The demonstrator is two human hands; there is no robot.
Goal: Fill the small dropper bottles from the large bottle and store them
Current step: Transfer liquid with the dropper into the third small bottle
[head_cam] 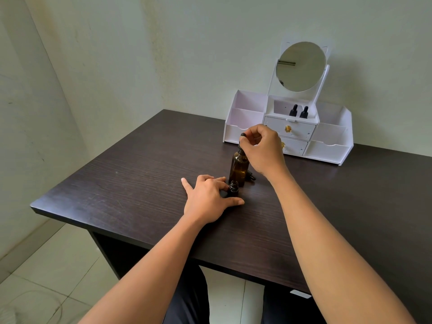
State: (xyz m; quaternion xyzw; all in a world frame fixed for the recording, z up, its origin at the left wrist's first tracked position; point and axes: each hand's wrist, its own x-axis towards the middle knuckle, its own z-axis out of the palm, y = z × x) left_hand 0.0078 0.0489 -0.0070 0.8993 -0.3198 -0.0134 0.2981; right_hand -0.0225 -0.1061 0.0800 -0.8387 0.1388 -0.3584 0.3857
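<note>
A large amber bottle (238, 166) stands mid-table. My right hand (263, 148) pinches the black dropper top (242, 136) at the bottle's neck. Just in front stands a small dark dropper bottle (233, 188), uncapped, with its mouth open. My left hand (209, 199) lies on the table and holds this small bottle between finger and thumb. A small black cap (252, 176) lies on the table behind the large bottle, partly hidden by my right wrist. Two capped small dropper bottles (298, 111) stand in the middle compartment of the white organizer (327, 146).
The white organizer stands at the back of the dark wooden table (140, 174), with a round mirror (300, 66) on top, open side compartments and two small drawers with gold knobs. A wall runs behind it. The table's left edge drops to a tiled floor.
</note>
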